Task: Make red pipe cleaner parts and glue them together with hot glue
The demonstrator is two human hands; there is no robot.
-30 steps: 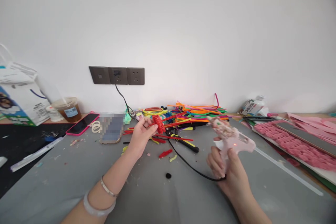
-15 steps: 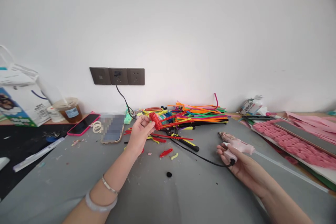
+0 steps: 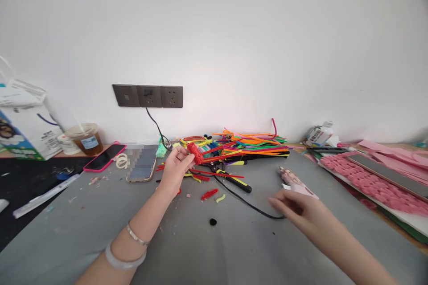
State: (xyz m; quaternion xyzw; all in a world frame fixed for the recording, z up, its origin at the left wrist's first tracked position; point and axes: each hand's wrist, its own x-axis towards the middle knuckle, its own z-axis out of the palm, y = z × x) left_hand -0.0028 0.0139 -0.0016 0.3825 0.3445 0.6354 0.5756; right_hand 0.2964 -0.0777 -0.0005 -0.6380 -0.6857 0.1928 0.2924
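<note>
My left hand (image 3: pixel 174 167) pinches a bundle of folded red pipe cleaners (image 3: pixel 195 153) above the craft pile. Over the grey mat, my right hand (image 3: pixel 299 209) is loosely curled, with a gap between thumb and fingers and nothing seen in it. Just beyond it lies a pale pink glue gun (image 3: pixel 296 181), its handle hidden behind the hand. A black cord (image 3: pixel 249 205) runs from the glue gun across the mat toward the wall. Beneath the red bundle, pliers with black and yellow handles (image 3: pixel 238 182) rest among loose pipe cleaners (image 3: pixel 257 148).
Left of my left hand lie a phone (image 3: pixel 143 163) and a pink-cased phone (image 3: pixel 105 157). Behind them stands a drink cup (image 3: pixel 87 139). Red scraps (image 3: pixel 209 194) and a black pompom (image 3: pixel 213 221) dot the mat. Pink knitted material (image 3: pixel 368 178) lies at right. A socket panel (image 3: pixel 148 96) is on the wall.
My right hand has let go of the glue gun, which now lies on the mat, and has drawn nearer to me. My left hand still holds the red bundle, nearly unmoved.
</note>
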